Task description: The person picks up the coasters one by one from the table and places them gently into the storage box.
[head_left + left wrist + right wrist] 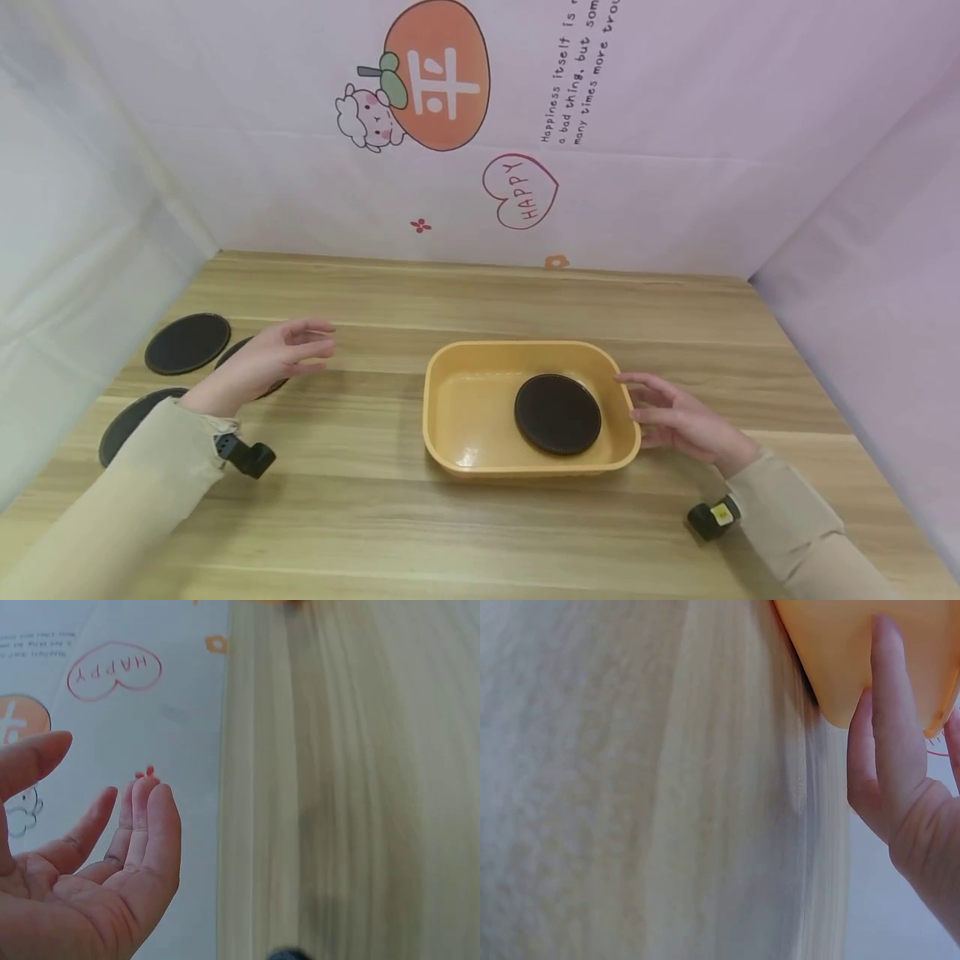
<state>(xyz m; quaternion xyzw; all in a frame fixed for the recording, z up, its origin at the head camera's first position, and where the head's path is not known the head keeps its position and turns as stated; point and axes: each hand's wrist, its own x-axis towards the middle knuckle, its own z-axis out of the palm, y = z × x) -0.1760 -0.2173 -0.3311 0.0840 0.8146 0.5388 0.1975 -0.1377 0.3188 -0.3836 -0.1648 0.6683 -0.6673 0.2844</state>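
Observation:
A yellow plastic basin [472, 467] sits on the wooden table, with a round black coaster [557, 414] lying on the right side of its floor. My right hand [686, 421] is at the basin's right end. Its fingers reach along the outer wall of the basin [847, 652] in the right wrist view, fingertips right at the rim. To the left, my left hand [266, 362] hovers with fingers loosely spread and nothing in it, palm visible in the left wrist view. Beneath it, a second coaster [234, 350] is partly hidden.
Two more black coasters lie at the far left, a back one [187, 343] and a front one [131, 425] partly covered by the left sleeve [161, 467]. A printed white cloth [637, 208] rises behind the table [360, 517], with cloth walls at both sides.

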